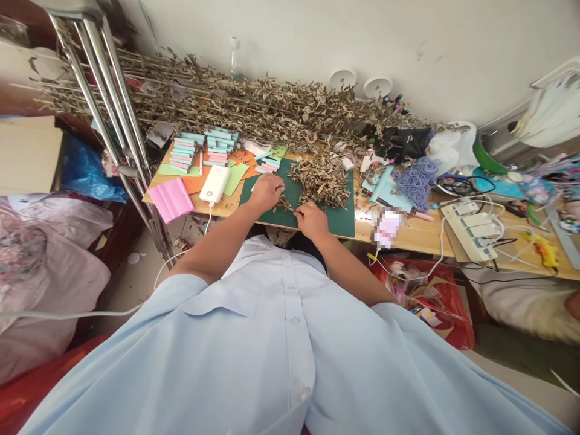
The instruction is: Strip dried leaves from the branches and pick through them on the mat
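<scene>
A green cutting mat [342, 225] lies at the table's front edge, with a heap of dried leaves [324, 180] on its right part. Over the mat's left part is my left hand [267, 191], its fingers curled down close to a few dried leaves [283, 204]. My right hand [312, 219] rests at the mat's front, thumb and forefinger pinched at the right end of those leaves. Whether my left fingers grip anything is too small to tell. Paper rolls in blue and pink [268, 164] lie just behind my left hand.
Long dried stems [217, 99] cover the table's back. To the left are stacked paper rolls [183, 152], a white power bank [214, 184] and pink paper [171, 199]. A glue gun [372, 160], purple yarn [417, 181], phone [388, 228] and power strip [471, 226] lie right.
</scene>
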A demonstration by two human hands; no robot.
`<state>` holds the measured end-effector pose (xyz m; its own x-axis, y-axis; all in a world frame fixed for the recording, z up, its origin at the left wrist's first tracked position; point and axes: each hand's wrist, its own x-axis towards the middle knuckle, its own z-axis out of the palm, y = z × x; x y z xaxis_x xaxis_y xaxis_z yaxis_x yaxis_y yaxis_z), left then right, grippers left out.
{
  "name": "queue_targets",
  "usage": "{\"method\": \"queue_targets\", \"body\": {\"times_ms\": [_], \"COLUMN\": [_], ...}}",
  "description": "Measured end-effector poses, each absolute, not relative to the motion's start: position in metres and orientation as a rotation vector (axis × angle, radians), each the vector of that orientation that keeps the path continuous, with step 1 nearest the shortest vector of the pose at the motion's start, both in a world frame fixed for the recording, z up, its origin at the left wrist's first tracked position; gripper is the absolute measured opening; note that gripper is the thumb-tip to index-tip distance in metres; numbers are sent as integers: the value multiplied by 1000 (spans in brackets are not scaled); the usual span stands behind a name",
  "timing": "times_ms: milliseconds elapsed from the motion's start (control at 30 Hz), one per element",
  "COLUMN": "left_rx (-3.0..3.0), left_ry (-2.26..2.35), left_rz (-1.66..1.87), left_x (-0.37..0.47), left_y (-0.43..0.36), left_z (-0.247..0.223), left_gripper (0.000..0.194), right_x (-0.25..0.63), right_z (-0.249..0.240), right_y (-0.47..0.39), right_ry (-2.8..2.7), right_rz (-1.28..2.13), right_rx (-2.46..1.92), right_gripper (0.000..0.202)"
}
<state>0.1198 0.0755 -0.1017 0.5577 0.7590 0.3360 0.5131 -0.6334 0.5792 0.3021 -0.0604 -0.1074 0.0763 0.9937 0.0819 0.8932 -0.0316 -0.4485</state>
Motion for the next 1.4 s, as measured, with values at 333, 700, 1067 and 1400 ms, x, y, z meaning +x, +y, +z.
{"method": "queue_targets", "body": {"times_ms": [333,700,1067,1400], "left_rx": [2178,1937,1789,1666], "left_ry": [824,958,960,910], "left_rz": [657,626,639,563], "left_x": [128,129,144,147], "left_y": [49,45,37,31], "left_z": [-76,-79,-67,-58], "left_gripper": [17,20,22,18], "right_x": [311,314,306,305], "right_z": [-88,-86,-84,-87], "right_y": [-41,-36,-33,-33], "right_ry": [-1740,-1341,-1371,-1362], "right_rz": [360,623,575,565], "right_rx": [-1709,-1677,-1666,-1679], "right_gripper": [17,22,22,17]}}
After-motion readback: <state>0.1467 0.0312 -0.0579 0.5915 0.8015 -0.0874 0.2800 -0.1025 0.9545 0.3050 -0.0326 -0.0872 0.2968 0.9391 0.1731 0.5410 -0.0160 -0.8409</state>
